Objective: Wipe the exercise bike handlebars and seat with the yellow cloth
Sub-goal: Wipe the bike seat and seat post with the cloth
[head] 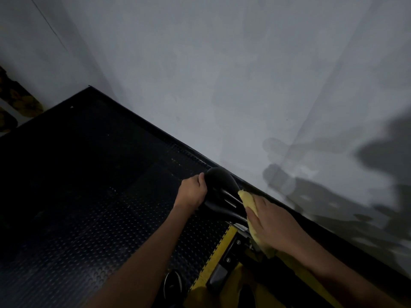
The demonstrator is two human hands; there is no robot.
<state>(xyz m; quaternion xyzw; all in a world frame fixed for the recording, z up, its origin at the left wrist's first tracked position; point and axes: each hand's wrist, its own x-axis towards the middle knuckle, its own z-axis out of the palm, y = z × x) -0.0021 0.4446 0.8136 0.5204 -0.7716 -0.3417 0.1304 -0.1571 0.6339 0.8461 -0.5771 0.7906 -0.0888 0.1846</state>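
The exercise bike's black seat (220, 181) shows near the lower middle, tilted so its underside rails face me. My left hand (191, 191) grips the seat's left side, thumb curled over its edge. My right hand (270, 221) holds the yellow cloth (249, 202) against the seat's right side and the rails, fingers spread over the cloth. The cloth hangs down past my wrist. Below the seat is the black seat post with its yellow frame (219, 258). The handlebars are out of view.
A black studded rubber mat (77, 196) covers the floor to the left. A grey wall (244, 85) runs close along the bike's right side, with shadows on it. A dark patterned item (15, 101) lies at the far left edge.
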